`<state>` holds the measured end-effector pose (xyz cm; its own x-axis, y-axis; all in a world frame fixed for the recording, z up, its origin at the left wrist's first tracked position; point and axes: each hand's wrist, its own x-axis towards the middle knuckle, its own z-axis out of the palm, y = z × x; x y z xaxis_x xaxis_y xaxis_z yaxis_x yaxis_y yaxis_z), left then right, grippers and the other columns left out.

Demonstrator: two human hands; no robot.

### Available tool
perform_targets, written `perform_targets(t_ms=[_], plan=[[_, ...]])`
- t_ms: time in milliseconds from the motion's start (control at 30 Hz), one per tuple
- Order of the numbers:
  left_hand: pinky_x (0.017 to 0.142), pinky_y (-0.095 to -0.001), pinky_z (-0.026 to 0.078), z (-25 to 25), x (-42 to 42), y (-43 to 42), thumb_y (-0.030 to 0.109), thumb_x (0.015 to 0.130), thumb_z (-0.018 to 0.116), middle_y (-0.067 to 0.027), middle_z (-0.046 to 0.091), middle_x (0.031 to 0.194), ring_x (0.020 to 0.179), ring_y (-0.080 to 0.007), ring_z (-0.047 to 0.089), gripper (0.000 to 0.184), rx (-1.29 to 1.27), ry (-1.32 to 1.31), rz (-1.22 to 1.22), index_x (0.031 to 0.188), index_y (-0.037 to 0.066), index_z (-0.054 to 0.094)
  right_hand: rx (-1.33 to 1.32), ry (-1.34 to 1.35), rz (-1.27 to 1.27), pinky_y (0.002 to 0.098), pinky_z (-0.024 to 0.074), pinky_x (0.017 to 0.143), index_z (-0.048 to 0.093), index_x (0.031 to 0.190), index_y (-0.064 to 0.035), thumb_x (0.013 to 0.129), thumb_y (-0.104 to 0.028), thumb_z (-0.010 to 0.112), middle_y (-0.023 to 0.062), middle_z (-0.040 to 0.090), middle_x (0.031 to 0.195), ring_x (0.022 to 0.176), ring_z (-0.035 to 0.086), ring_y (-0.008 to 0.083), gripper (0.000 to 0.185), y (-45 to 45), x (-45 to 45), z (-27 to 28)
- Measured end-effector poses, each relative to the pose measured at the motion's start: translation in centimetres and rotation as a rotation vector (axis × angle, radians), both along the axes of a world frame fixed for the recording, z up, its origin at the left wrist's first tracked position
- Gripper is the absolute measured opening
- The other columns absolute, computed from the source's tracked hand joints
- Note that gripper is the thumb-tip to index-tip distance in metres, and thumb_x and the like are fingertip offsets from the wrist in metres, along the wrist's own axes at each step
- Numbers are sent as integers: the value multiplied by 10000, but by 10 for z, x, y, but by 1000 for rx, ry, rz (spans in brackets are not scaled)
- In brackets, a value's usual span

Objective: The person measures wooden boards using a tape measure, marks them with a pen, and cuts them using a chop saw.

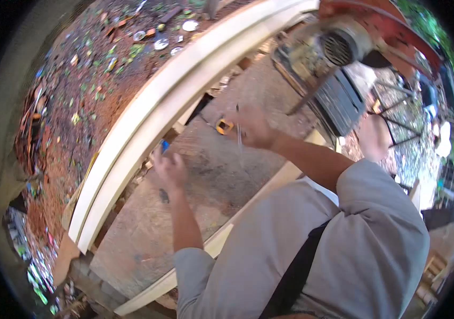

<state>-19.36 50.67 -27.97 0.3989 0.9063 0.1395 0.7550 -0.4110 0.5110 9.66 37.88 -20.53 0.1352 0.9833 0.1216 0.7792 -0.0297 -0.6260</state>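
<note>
My left hand [170, 170] is over the wooden bench top [184, 212], its fingers slightly apart and blurred, with nothing visible in them. Just beyond its fingertips is a small blue object [164, 145], close to the long pale boards [152, 114]. Over the bench's middle, my right hand [256, 127] is closed round a thin, upright stick-like object [238, 125], too smeared by motion to name. A yellow and black tape measure [224, 126] lies on the bench just left of that hand.
A power saw with a red guard [381, 24] and a dark slotted base [339, 101] stands at the bench's far right. Another pale board [216, 242] runs along the near edge. Littered reddish ground [94, 101] lies beyond the boards. At right, a person's blurred hand or limb [374, 137] may show.
</note>
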Motion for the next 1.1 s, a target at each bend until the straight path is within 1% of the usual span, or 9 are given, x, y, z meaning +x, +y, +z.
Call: perform_targets(t_ms=[33, 100, 167, 267, 467, 533, 667, 833, 1100], plan=[[1103, -499, 354, -2, 12, -25, 152, 865, 598, -190, 499, 1432, 1314, -384, 470, 312, -11, -21, -38, 1048, -89, 670, 16, -23, 57, 457, 454, 862, 625, 1088, -130, 845, -332, 726, 132, 633, 979, 968, 587, 332, 331, -41, -5, -10], [1139, -569, 267, -7, 27, -59, 227, 920, 545, -142, 437, 1508, 1390, -382, 386, 342, 75, 293, 11, 1012, -63, 701, 24, -61, 67, 471, 442, 899, 612, 1092, -131, 853, -312, 715, 136, 624, 999, 1003, 582, 339, 316, -108, -3, -26], [1146, -599, 219, -15, 28, -61, 258, 940, 516, -117, 396, 1540, 1422, -374, 334, 378, 8, 234, 18, 1005, -64, 703, -215, -180, 32, 491, 410, 958, 592, 1105, -147, 869, -323, 686, 122, 612, 1023, 1057, 557, 344, 309, -161, 1, -30], [1157, -636, 140, -3, 30, -56, 332, 968, 472, -117, 266, 1608, 1470, -378, 226, 457, -121, 296, 8, 1043, -55, 704, -316, -182, -254, 474, 409, 978, 589, 1072, -149, 873, -325, 661, 119, 608, 1009, 1059, 557, 330, 276, -202, 21, -55], [1139, -681, 110, 7, 33, -46, 513, 981, 389, -163, -8, 1648, 1498, -425, 32, 643, -298, 642, -203, 1222, -18, 660, -66, -202, -385, 443, 453, 912, 600, 988, -155, 835, -280, 682, 82, 580, 906, 968, 564, 288, 214, -224, 27, -90], [1140, -679, 120, 11, 52, -51, 608, 974, 342, -169, -125, 1637, 1496, -437, -52, 745, -405, 818, -92, 1291, -8, 615, -17, -169, -413, 427, 463, 897, 592, 960, -150, 830, -263, 682, 75, 579, 891, 950, 570, 286, 195, -227, 25, -93], [1143, -671, 135, 17, 66, -53, 677, 958, 296, -189, -199, 1617, 1494, -439, -79, 830, -479, 917, -92, 1364, 0, 550, 107, -113, -473, 386, 482, 859, 580, 893, -143, 811, -224, 679, 55, 588, 835, 888, 586, 278, 152, -229, 26, -88], [1159, -634, 144, -5, 59, -38, 788, 904, 222, -207, -300, 1575, 1452, -542, -93, 950, -584, 957, -76, 1479, 57, 418, 153, -70, -469, 387, 479, 860, 579, 862, -138, 790, -211, 678, 58, 602, 803, 882, 593, 281, 143, -233, 30, -100], [1162, -631, 138, -11, 58, -49, 800, 893, 179, -268, -288, 1555, 1424, -605, -51, 913, -634, 1145, -106, 1511, 158, 375, 175, -63, -433, 410, 489, 852, 581, 871, -123, 760, -217, 680, 76, 617, 809, 916, 596, 290, 176, -237, 29, -108]])
